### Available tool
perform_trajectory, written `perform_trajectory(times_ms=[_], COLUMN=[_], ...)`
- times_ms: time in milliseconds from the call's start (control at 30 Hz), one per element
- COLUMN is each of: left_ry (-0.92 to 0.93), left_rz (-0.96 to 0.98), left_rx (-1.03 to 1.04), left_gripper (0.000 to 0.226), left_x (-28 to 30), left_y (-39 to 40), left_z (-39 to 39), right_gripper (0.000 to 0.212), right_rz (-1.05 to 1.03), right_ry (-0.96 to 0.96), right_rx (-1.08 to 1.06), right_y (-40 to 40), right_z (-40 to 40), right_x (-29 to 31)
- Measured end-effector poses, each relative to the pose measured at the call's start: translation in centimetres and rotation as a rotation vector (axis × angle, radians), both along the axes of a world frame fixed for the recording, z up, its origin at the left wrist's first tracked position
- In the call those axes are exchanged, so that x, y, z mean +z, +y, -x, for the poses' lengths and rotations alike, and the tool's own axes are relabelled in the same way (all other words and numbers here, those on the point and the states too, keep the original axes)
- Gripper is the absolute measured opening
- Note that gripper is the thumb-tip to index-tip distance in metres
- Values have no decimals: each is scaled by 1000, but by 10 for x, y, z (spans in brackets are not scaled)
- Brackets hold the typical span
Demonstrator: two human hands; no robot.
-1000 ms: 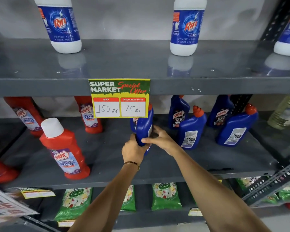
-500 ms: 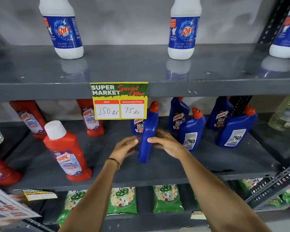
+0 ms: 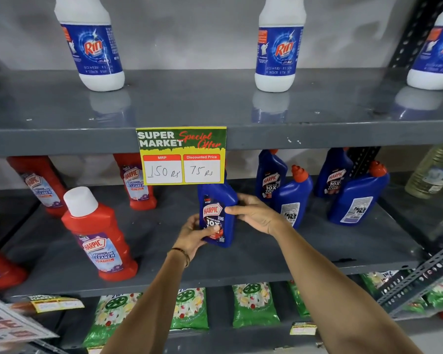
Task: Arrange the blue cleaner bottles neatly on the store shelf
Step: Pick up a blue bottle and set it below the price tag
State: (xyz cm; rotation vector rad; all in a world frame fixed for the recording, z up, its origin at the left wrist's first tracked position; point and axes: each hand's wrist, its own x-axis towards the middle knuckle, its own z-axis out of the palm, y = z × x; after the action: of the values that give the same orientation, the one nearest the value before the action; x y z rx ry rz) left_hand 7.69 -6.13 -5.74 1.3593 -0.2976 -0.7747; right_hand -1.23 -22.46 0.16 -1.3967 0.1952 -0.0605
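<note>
Both hands are on one blue bottle (image 3: 216, 215) sitting on the middle shelf (image 3: 279, 254), right under the yellow price tag (image 3: 181, 155). The left hand (image 3: 196, 233) cups the lower front with its thumb on the label, and the right hand (image 3: 256, 213) grips the side, probably to square it up label-forward. Four more blue bottles (image 3: 292, 195) stand to the right of the tag, two showing their backs, so I'd guess those need turning too.
</note>
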Motion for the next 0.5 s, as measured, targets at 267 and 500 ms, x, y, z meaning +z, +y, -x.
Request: perform_trajectory(times_ms=[267,500], left_ry=[-345,-369], left_rz=[-324,-370], left_rx=[218,199], left_gripper=[56,58], left_x=[-8,-15], left_y=[-11,-10], left_z=[-2,-3], right_gripper=[52,49], right_rz=[137,121], right_ry=[24,62], right_rx=[-102,-134], right_y=[5,6], right_z=[-7,-10], right_x=[-10,-20])
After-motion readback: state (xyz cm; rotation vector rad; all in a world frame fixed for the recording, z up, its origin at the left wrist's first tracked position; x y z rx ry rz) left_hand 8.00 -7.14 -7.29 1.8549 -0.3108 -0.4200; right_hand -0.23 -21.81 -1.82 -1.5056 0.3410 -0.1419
